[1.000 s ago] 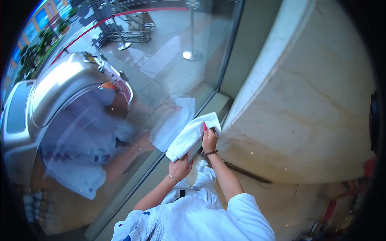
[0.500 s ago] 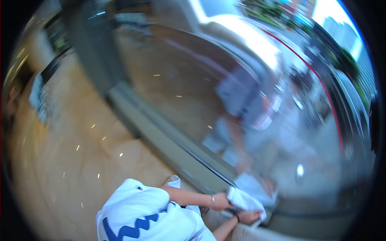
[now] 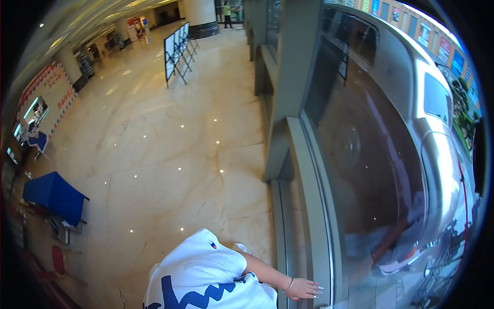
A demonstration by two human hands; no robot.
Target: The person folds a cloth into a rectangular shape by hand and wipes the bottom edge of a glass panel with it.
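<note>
My left hand [image 3: 303, 290], with a silver bracelet at the wrist, is stretched out palm down at the lower edge of the view. Its fingers are apart and nothing shows in them. It lies over the grey window frame [image 3: 318, 206], beside the large glass pane [image 3: 360, 154]; whether it touches the frame I cannot tell. Neither my right hand nor the white cloth can be made out.
A silver vehicle [image 3: 437, 139] stands beyond the glass. On the shiny tiled floor [image 3: 170, 154] are several display boards [image 3: 177, 46] on stands, a blue-covered table [image 3: 54, 195] and a red chair [image 3: 58, 259]. A person [image 3: 227, 15] in green stands far off.
The view has swung from the window towards the long hall. My left hand has come off the white cloth, which both hands held before. My right hand and the cloth have left the view.
</note>
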